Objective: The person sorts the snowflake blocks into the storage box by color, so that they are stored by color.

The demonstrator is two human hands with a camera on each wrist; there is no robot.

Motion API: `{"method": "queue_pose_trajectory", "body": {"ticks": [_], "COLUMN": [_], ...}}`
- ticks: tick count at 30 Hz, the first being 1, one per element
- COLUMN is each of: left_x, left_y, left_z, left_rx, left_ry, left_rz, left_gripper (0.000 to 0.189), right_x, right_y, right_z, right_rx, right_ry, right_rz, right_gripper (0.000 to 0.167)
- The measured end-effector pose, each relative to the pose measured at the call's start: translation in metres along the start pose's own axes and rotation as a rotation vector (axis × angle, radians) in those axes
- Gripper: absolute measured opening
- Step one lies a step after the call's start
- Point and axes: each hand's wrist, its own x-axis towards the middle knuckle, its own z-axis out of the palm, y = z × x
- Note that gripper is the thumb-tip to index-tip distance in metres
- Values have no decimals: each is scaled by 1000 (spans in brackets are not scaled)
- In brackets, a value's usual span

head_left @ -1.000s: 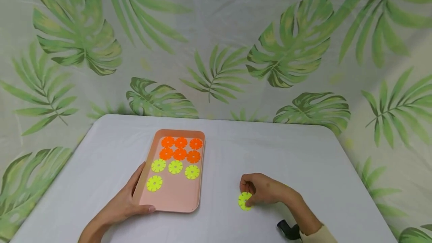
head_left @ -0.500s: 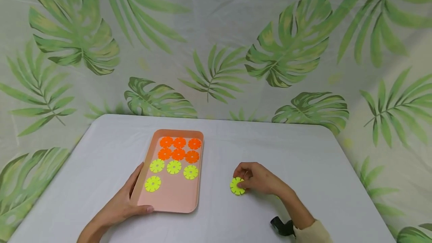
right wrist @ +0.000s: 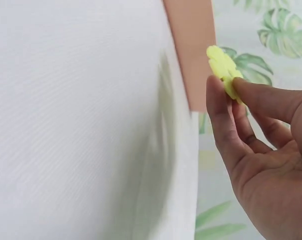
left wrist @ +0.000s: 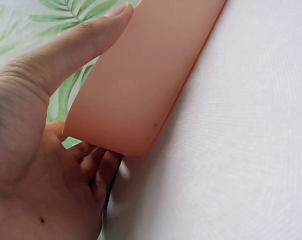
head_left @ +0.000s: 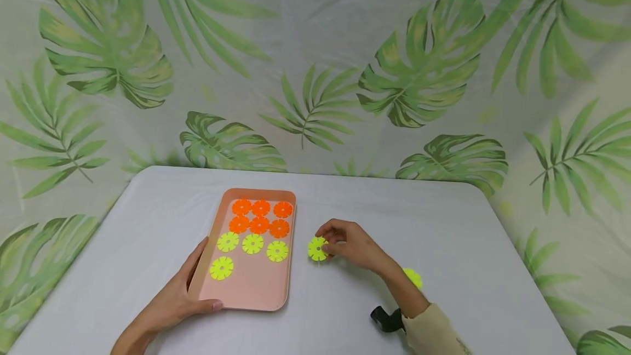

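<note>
A pink tray (head_left: 246, 293) lies on the left part of the table. My left hand (head_left: 170, 301) holds its near-left corner, the thumb along the near wall and the fingers along the left side. In the left wrist view, the tray's outer wall (left wrist: 136, 85) sits between thumb and fingers. Between thumb and fingertips, my right hand (head_left: 352, 244) pinches a yellow-green notched plastic disc (head_left: 316, 248), just right of the tray. The right wrist view has this disc (right wrist: 224, 70) nearly edge-on, above the table. Inside the tray are several orange notched discs (head_left: 259, 224) in two rows and several yellow-green ones (head_left: 252, 244) below.
Another yellow-green disc (head_left: 413, 277) is on the table, partly hidden behind the right forearm. A black object (head_left: 386, 319) is at the right sleeve, apparently attached at the wrist. A leaf-print curtain (head_left: 315, 70) hangs behind the white table (head_left: 443, 223).
My right hand has moved left and away from me with the disc, close to the tray's right side. Another yellow-green disc has come into sight behind the forearm. The left hand stays at the tray.
</note>
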Motion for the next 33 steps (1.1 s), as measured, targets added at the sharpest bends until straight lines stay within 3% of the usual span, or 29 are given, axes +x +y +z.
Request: {"method": "queue_pose_trajectory", "body": {"ticks": [10, 19, 33], "left_x": [1, 1, 0], "left_y": [-2, 0, -3], "left_z": [1, 2, 2], "left_rx": [6, 6, -3], "left_ry": [2, 11, 20], "left_rz": [-4, 3, 2], "left_gripper": [123, 124, 124], "right_x": [24, 41, 65], "right_y": [-24, -31, -52], "right_z": [18, 41, 72], "right_rx": [27, 97, 29], "right_ry": [-8, -47, -38], "right_rz": [-42, -82, -66], "right_gripper": [19, 20, 22]}}
